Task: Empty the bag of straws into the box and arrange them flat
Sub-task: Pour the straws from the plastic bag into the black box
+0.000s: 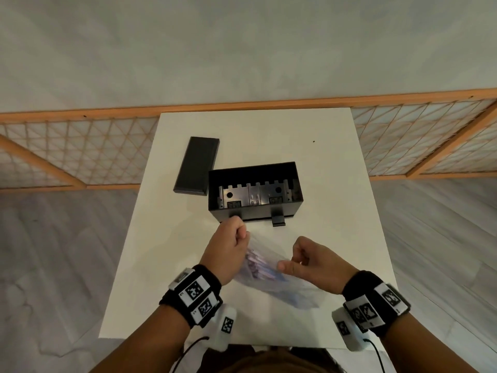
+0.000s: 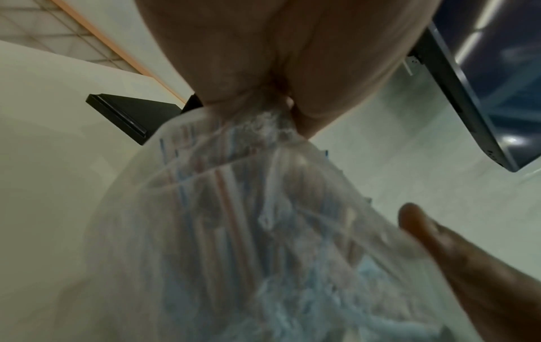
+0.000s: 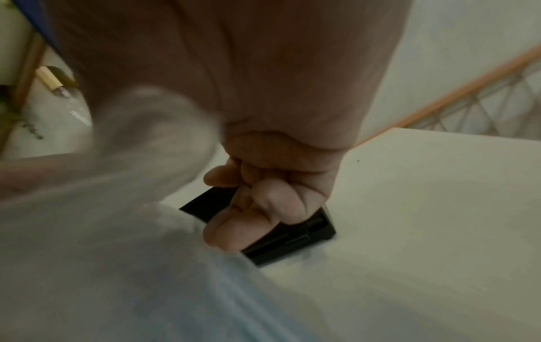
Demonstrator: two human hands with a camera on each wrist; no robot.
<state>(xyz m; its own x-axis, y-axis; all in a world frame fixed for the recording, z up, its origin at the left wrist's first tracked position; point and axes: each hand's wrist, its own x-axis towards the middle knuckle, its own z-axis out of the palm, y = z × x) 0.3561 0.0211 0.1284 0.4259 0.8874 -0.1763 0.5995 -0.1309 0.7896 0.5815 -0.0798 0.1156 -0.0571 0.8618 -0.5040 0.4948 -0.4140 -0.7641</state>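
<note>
Near the surface's front edge, the clear bag (image 1: 269, 273) of straws (image 1: 255, 262) lies slantwise between both hands: the left hand (image 1: 228, 249) pinches its gathered far end, the right hand (image 1: 314, 262) pinches its side. Just beyond, past the left hand, the open box (image 1: 255, 192) stands long axis crosswise; bare surface (image 1: 336, 157) lies rightward.

You've got a matte black box (image 1: 255, 211) and matching black lid (image 1: 196, 165) on a plain white table (image 1: 336, 211). The clear bag (image 1: 271, 281) shows straws (image 2: 228, 222) striped blue, red and white. Your wristbands (image 1: 193, 294) are black with black-and-white square marker tags.
</note>
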